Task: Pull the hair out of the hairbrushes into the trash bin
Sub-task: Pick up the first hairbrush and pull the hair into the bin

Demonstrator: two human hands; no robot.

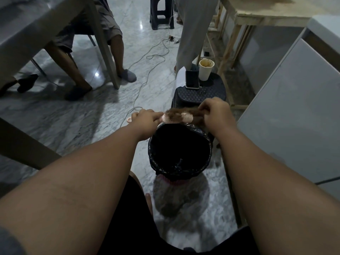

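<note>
While lying crosswise, hairbrush point(177, 116) handle points left over bin point(179, 151).

Both bare forearms stretched forward and slightly inward, hands level with each other, a short gap apart. Left hand point(146, 119): fingers curled in closed grip on handle of pink hairbrush point(185, 117), knuckles up, wrist straight. Right hand point(214, 112): back of hand up, fingertips point(202, 109) pinched together on clump of brown hair point(181, 112) at brush head, wrist bent slightly inward. Sleeve edge visible at left upper arm.
</note>
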